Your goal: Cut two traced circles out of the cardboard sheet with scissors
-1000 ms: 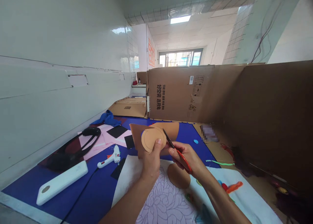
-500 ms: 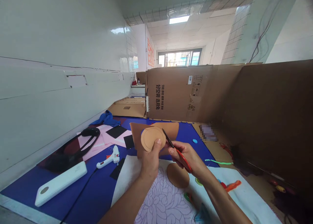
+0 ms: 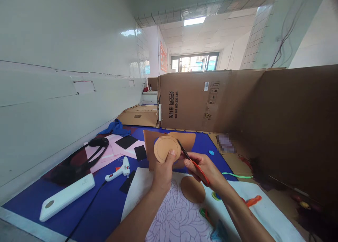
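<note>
My left hand [image 3: 164, 171] pinches a tan disc [image 3: 166, 145] of leather-like sheet, thumb on its face; a circle is drawn just inside its edge. A larger tan sheet [image 3: 185, 140] with a cut-out curve extends behind the disc; whether the two are joined is hidden. My right hand [image 3: 202, 166] is closed around red-handled scissors [image 3: 199, 171], their dark blades pointing up and left against the disc's right edge. Below the hands, another tan disc [image 3: 193, 189] lies on white fabric [image 3: 174, 214] printed with flower outlines.
On the blue table [image 3: 105, 207] at left are a white glue gun [image 3: 120, 171] with a cord, a long white device [image 3: 68, 197], a black strapped item [image 3: 97, 143], and pink sheets [image 3: 111, 148]. Cardboard [image 3: 192, 101] stands behind. Colored yarn [image 3: 255, 200] lies at right.
The view has shifted slightly, so everything sits a little further right. My grip on the disc and the scissors looks the same, with the blades still at the disc's right edge.
</note>
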The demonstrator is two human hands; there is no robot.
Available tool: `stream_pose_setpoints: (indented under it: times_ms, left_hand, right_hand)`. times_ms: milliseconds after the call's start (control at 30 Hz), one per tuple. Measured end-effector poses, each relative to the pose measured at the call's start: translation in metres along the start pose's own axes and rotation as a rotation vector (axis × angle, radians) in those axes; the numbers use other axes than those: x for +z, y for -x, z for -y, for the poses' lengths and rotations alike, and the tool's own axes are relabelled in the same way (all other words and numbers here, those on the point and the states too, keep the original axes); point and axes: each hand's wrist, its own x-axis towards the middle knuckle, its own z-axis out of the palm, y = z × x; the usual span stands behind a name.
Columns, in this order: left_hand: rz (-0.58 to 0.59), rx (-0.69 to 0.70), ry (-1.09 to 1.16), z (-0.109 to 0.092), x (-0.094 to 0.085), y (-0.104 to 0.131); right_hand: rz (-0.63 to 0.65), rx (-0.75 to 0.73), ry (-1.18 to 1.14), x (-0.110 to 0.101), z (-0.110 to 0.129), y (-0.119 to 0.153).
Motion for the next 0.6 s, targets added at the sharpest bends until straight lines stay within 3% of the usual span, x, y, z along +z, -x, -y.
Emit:
stream_pose_setpoints:
  times_ms: [600]
  left_hand:
    - [0.006,-0.029,0.038,-0.0059,0.0023,0.0022]
  right_hand:
    - [-0.042,0.008,-0.05,0.0081,0.0018,0.0007]
